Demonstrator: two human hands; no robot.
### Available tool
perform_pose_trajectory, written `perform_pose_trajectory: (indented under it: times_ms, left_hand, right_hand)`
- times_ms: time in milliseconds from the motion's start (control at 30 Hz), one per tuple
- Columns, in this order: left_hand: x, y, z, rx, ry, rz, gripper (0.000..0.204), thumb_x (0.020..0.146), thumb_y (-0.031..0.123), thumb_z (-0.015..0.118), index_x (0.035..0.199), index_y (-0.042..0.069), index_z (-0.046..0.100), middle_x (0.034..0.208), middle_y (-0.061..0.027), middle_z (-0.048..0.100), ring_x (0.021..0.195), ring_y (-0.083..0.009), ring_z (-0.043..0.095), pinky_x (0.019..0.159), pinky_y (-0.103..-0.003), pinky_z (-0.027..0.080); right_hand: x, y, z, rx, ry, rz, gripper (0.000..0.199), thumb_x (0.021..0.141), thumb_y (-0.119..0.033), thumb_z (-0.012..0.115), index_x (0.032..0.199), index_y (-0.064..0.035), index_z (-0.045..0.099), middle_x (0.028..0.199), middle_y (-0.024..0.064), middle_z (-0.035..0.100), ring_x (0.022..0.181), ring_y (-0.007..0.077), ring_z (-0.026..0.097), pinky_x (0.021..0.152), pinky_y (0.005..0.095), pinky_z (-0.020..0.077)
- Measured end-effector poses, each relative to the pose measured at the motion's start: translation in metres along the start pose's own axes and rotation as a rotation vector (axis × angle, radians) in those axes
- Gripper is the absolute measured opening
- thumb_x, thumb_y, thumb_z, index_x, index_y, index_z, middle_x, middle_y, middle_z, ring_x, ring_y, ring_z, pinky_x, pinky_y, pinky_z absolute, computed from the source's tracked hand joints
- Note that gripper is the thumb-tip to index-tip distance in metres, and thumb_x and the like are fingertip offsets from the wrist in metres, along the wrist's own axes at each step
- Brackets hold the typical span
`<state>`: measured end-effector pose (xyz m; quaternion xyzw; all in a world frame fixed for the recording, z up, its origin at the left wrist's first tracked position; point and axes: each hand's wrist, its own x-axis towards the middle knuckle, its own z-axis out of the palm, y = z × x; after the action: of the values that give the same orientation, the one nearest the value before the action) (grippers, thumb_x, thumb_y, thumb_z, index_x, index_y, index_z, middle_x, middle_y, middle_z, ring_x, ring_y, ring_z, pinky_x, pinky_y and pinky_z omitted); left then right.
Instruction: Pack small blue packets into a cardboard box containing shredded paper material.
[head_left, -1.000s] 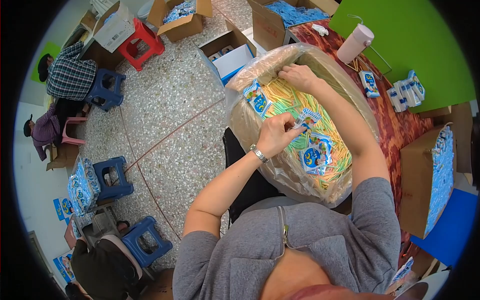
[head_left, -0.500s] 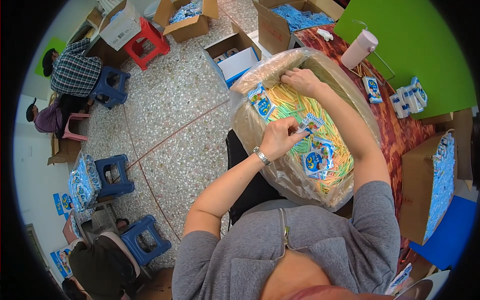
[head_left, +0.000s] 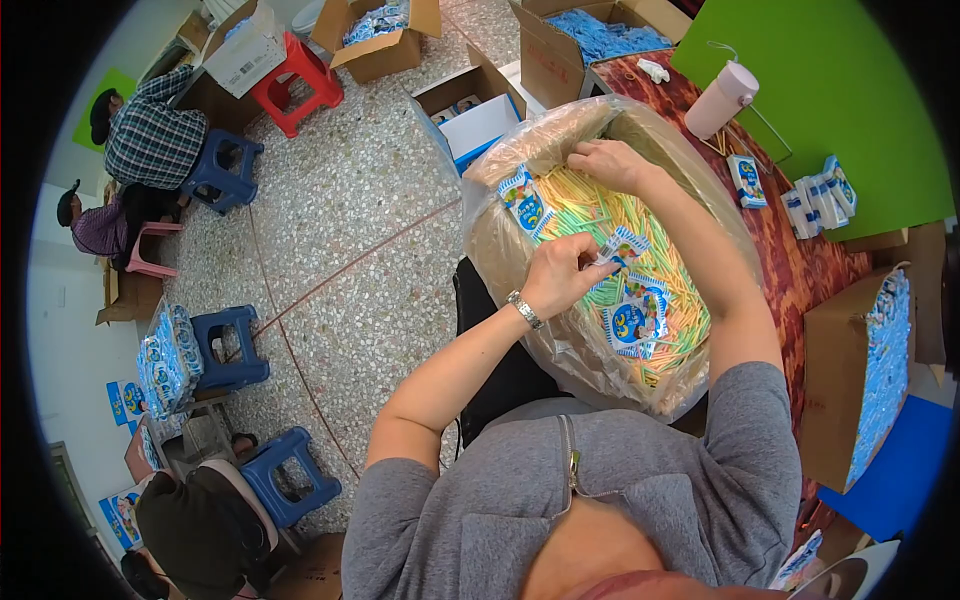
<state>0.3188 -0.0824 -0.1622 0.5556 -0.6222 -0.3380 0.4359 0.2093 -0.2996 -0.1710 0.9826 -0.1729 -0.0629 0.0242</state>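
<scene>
A large clear plastic bag (head_left: 487,215) lies open in front of me, full of thin pastel sticks (head_left: 585,203) in yellow, green and orange. My left hand (head_left: 562,274) pinches a small blue-and-white packet (head_left: 626,246) above the sticks. At the far side of the bag, my right hand (head_left: 612,164) reaches in with its fingers curled down by the sticks and bag wall; its fingertips are partly hidden. Two more printed packets lie on the sticks, one packet (head_left: 524,203) at the far left and another packet (head_left: 638,318) nearer me.
Right of the bag, a red patterned table (head_left: 790,290) bears a pink bottle (head_left: 722,100) and several small packs (head_left: 820,200). A carton (head_left: 838,370) of blue packets stands at the right. Open boxes (head_left: 385,62) sit beyond the bag. People, blue stools (head_left: 290,478) and a red stool (head_left: 297,85) are at left.
My hands stay almost in place, the left still pinching the packet. At the far left, the seated person in purple has moved their head slightly.
</scene>
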Motion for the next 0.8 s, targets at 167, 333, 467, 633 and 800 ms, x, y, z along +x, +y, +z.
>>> perform_pose_trajectory:
  times_ms: [167, 333, 467, 633, 800]
  left_hand:
    - [-0.001, -0.004, 0.001, -0.024, -0.010, -0.003, 0.031, 0.076, 0.021, 0.080, 0.075, -0.001, 0.058, 0.064, -0.0069, 0.062, 0.057, -0.0106, 0.058, 0.055, -0.027, 0.049]
    - [-0.002, -0.001, 0.001, -0.017, -0.005, -0.004, 0.031, 0.076, 0.021, 0.080, 0.074, 0.000, 0.058, 0.063, -0.0060, 0.061, 0.057, -0.0100, 0.057, 0.054, -0.027, 0.048]
    - [-0.001, 0.000, 0.000, -0.040, 0.008, -0.008, 0.030, 0.076, 0.021, 0.081, 0.073, 0.001, 0.058, 0.062, -0.0044, 0.059, 0.055, -0.0095, 0.054, 0.052, -0.026, 0.045]
    - [-0.006, 0.002, -0.002, -0.107, 0.091, 0.014, 0.030, 0.076, 0.021, 0.080, 0.072, 0.002, 0.057, 0.061, -0.0028, 0.057, 0.056, -0.0092, 0.052, 0.052, -0.027, 0.044]
    - [-0.005, 0.005, -0.002, -0.151, 0.132, 0.028, 0.031, 0.076, 0.020, 0.079, 0.071, 0.002, 0.055, 0.063, -0.0027, 0.056, 0.059, -0.0094, 0.051, 0.054, -0.027, 0.043]
  right_hand:
    - [-0.026, 0.016, -0.005, -0.003, -0.043, -0.155, 0.017, 0.084, -0.011, 0.052, 0.101, -0.0121, 0.057, 0.109, 0.0066, 0.060, 0.100, 0.0272, 0.061, 0.082, 0.0379, 0.0523]
    - [-0.039, 0.025, -0.006, 0.098, 0.082, -0.092, 0.020, 0.084, -0.010, 0.053, 0.103, -0.0098, 0.058, 0.114, 0.0096, 0.062, 0.096, 0.0299, 0.062, 0.083, 0.0412, 0.0513]
    - [-0.011, 0.007, -0.002, 0.308, -0.001, 0.447, 0.024, 0.086, -0.021, 0.055, 0.102, -0.0058, 0.064, 0.110, 0.0152, 0.065, 0.098, 0.0347, 0.063, 0.085, 0.0446, 0.0510]
    - [0.010, -0.020, -0.008, 0.185, -0.195, 0.634, 0.048, 0.086, -0.039, 0.059, 0.114, -0.0005, 0.060, 0.118, 0.0211, 0.062, 0.105, 0.0354, 0.061, 0.088, 0.0443, 0.0507]
    - [0.011, -0.013, 0.010, 0.129, -0.195, 0.623, 0.048, 0.087, -0.037, 0.058, 0.116, 0.0019, 0.058, 0.117, 0.0222, 0.060, 0.110, 0.0351, 0.059, 0.090, 0.0458, 0.0502]
